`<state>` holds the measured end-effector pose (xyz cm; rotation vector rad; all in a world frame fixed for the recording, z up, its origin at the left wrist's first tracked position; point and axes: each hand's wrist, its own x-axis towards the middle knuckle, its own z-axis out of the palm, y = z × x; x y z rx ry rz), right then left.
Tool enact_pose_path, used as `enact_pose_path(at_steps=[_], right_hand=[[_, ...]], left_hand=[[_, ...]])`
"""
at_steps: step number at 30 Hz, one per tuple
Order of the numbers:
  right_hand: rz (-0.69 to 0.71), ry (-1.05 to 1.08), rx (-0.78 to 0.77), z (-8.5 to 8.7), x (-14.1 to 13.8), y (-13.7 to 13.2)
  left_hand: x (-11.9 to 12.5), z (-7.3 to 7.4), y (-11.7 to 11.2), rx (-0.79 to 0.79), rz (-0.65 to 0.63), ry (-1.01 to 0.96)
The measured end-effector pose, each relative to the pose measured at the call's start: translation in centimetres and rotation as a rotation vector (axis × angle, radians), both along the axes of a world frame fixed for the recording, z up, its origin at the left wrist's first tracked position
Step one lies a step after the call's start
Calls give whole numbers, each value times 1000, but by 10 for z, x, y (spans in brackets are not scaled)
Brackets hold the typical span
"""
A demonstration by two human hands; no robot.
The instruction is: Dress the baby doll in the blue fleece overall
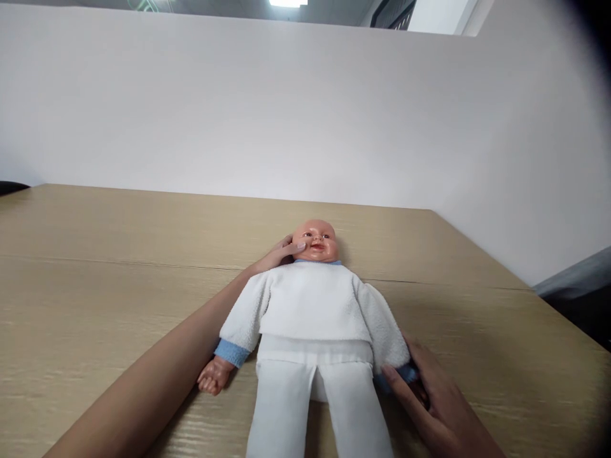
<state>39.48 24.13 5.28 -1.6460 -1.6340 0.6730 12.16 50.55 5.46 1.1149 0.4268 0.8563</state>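
A baby doll [312, 305] lies on its back on a light wooden table [95, 286], head away from me. It wears a white fleece top with blue cuffs and white trousers. My left hand [279, 254] reaches along the doll's side and cups the left side of its head, thumb on the cheek. My right hand [429, 401] is closed round the blue cuff and hidden hand of the doll's arm on the right. The doll's other hand [214, 376] lies bare on the table.
A plain white wall [305, 114] rises right behind the table's far edge. The table's right edge runs diagonally toward me, with a dark grey floor or object [580, 299] beyond it. A dark shape [9, 187] shows at the far left.
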Motion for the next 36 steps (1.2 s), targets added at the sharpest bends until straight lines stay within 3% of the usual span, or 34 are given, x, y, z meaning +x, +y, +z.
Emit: enact_pose_path(at_steps=[19,26,29,36], right_hand=[[36,-56,3,-4,2,2],[36,-41,4,-2,0,2],[32,-36,-14,-4,0,1],[7,3,-18,-11,1,2]], left_hand=[[-2,0,3,21,-53,14],[-2,-12,10,-23,85,50],[-4,-8,9,-20,119,70],[-10,1,5,12,41,126]])
